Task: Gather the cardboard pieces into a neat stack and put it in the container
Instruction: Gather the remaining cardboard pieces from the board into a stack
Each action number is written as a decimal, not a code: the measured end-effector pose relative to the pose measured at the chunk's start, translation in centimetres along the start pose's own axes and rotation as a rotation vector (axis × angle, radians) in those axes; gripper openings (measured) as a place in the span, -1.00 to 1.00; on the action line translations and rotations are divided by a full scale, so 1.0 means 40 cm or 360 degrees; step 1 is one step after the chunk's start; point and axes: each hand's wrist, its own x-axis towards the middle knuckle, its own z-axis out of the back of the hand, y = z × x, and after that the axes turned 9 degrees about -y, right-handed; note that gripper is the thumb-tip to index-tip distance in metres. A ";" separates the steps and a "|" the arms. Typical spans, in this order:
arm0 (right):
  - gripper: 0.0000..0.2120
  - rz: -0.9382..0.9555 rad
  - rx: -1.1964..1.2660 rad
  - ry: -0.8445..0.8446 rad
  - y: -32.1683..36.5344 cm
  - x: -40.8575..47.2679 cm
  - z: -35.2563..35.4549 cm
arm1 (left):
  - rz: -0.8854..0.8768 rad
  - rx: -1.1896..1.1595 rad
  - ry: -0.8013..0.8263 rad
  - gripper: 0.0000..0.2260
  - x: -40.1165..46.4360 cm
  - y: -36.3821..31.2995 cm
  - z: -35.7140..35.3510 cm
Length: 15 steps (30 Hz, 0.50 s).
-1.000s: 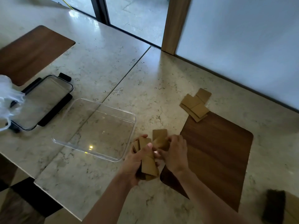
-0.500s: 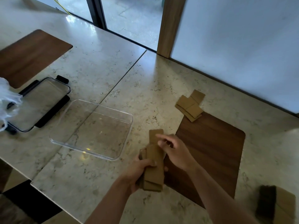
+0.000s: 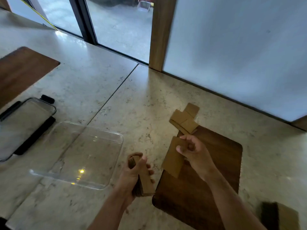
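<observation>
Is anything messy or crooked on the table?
Yes. The loose cardboard pieces at the far corner of the brown mat lie crisscrossed, not squared up. The clear container is still empty.

Head view — looks forward-down, close over table (image 3: 149, 100).

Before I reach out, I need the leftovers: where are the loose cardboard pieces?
In the head view, the loose cardboard pieces lie right of centre, overlapping the far corner of the wooden mat, just beyond the right hand.
</observation>
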 end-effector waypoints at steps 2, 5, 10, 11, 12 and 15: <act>-0.74 0.0034 -0.0059 0.0231 0.011 -0.028 -0.012 | 0.0044 0.0238 0.0132 -0.43 0.010 -0.004 -0.056; -0.88 0.0315 -0.0536 0.0171 -0.007 0.002 -0.033 | 0.0162 0.0364 0.0331 -0.47 0.055 0.008 -0.153; -0.65 0.0333 -0.0982 -0.0781 0.006 0.201 0.008 | 0.0171 0.0072 0.0361 -0.49 0.163 0.002 -0.216; -0.54 0.0341 -0.1188 -0.0780 0.012 0.238 0.015 | 0.0152 0.0038 0.0360 -0.48 0.177 -0.005 -0.221; -0.43 0.0355 -0.1412 -0.0716 0.017 0.275 0.020 | 0.0122 0.0031 0.0348 -0.48 0.193 -0.014 -0.228; -0.37 0.0286 -0.1693 -0.0565 0.015 0.356 0.036 | 0.0015 0.0027 0.0280 -0.55 0.240 -0.036 -0.257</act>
